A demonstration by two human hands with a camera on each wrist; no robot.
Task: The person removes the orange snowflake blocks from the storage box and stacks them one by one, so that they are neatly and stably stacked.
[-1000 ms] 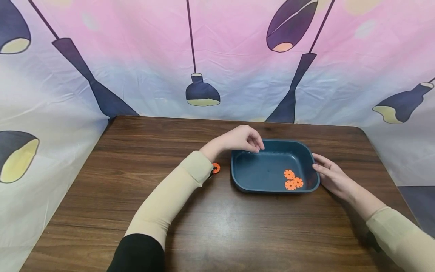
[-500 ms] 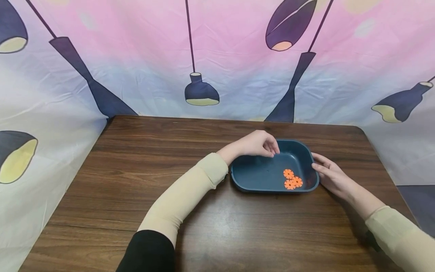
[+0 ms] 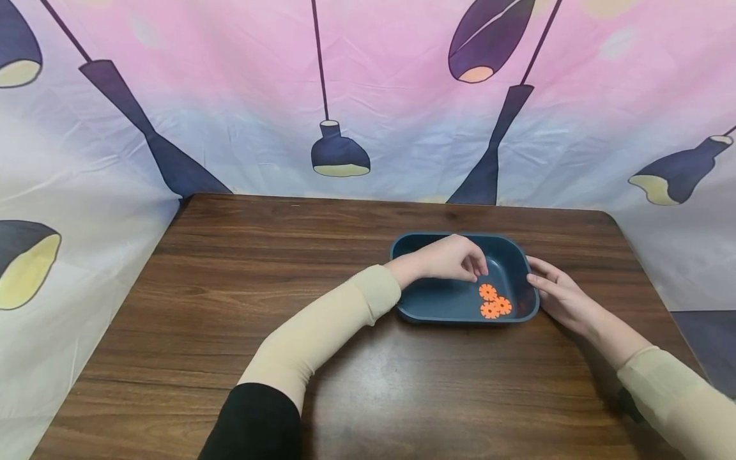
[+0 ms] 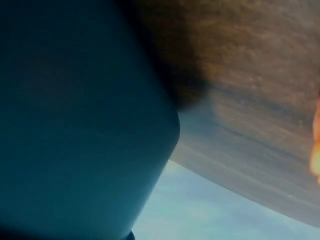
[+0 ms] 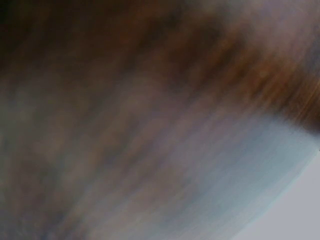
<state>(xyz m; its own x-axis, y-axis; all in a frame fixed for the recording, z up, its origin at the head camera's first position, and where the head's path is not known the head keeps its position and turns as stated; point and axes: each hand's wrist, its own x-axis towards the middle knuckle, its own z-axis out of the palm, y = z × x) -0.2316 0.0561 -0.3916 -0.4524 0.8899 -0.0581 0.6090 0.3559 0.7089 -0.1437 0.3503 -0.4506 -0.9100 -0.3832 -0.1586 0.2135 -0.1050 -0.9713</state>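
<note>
A dark blue plastic tray (image 3: 428, 314) stands on the table right of centre in the head view. Three notched orange discs (image 3: 487, 292) lie clustered near its front right corner. My left hand (image 3: 451, 257) reaches into the tray from the left, fingers bent downward just behind the discs, with nothing visible between them. My right hand (image 3: 563, 297) holds the tray's right end, thumb at the rim and fingers along the outside. In the left wrist view the tray's outer wall (image 4: 90, 130) fills the left side. The right wrist view is blurred.
The brown wooden table (image 3: 190, 306) extends around the tray. A patterned cloth (image 3: 247, 102) with lamp drawings hangs behind its back edge and down the left side.
My left hand has moved right and forward-down, from the tray's back left rim to the discs. An orange piece left of the tray is now hidden by the left arm. The right hand stays put.
</note>
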